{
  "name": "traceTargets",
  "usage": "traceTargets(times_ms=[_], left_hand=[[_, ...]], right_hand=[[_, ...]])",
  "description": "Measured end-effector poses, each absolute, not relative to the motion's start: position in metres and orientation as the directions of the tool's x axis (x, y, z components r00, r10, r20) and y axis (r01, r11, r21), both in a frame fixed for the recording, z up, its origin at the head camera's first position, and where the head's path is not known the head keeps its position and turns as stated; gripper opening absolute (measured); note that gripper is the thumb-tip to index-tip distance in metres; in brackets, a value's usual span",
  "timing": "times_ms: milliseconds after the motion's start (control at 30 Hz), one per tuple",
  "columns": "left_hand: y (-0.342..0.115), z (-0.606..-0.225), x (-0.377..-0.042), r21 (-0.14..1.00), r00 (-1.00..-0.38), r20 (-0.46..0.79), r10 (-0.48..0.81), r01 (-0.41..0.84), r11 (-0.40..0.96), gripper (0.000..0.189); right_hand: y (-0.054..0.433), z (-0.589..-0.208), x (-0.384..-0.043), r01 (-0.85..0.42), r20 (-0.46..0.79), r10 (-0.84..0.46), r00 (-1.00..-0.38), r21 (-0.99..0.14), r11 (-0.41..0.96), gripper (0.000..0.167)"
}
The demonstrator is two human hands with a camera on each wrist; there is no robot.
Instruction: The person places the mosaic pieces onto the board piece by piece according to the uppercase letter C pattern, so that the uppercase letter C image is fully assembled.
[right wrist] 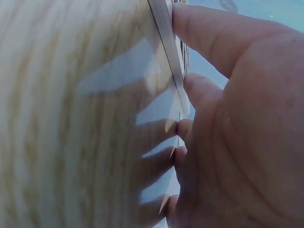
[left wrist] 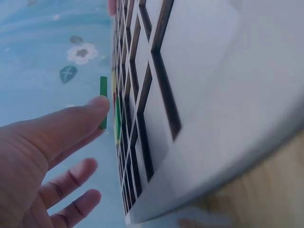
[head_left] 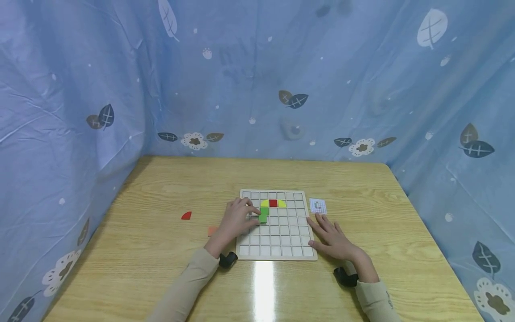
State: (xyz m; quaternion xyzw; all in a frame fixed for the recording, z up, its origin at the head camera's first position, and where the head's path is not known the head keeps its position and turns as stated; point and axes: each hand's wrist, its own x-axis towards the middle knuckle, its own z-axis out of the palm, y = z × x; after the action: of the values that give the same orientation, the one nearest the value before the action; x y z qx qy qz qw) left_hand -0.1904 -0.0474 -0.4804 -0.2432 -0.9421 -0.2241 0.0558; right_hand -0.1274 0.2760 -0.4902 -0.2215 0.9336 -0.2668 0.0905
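My left hand point(head_left: 238, 217) pinches a green square tile point(left wrist: 103, 86) between thumb and fingers, close over the gridded board point(head_left: 277, 258). Just behind that tile, another green square point(head_left: 264, 210) lies in the grid. Above it a row runs across: a yellow quarter-circle point(head_left: 264, 203), a red square point(head_left: 273, 203) and a second yellow quarter-circle point(head_left: 282, 204). Fingers spread, my right hand point(head_left: 333, 239) rests at the board's right edge, its thumb and index fingertip right at the rim.
A small pattern card point(head_left: 318, 206) lies on the wooden table point(head_left: 161, 188) beyond my right fingertips. Left of the board are a red quarter-circle point(head_left: 187, 216) and an orange piece point(head_left: 212, 230), partly covered by my left arm. Blue curtains point(head_left: 249, 80) surround the table.
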Motion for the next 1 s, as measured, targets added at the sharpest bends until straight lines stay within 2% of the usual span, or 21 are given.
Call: traceTargets(times_ms=[333, 1000], left_hand=[[-0.0420, -0.4812, -0.1932, 0.320, -0.875, 0.181, 0.448, 0.484, 0.815, 0.022], [-0.0380, -0.4802, -0.1922, 0.318, -0.878, 0.143, 0.457, 0.478, 0.819, 0.024]], right_hand=[[0.2788, -0.4987, -0.1279, -0.421, 0.041, -0.482, -0.875, -0.553, 0.719, 0.065], [0.2759, -0.4920, -0.1290, -0.360, -0.064, -0.459, -0.886, -0.530, 0.768, 0.066]])
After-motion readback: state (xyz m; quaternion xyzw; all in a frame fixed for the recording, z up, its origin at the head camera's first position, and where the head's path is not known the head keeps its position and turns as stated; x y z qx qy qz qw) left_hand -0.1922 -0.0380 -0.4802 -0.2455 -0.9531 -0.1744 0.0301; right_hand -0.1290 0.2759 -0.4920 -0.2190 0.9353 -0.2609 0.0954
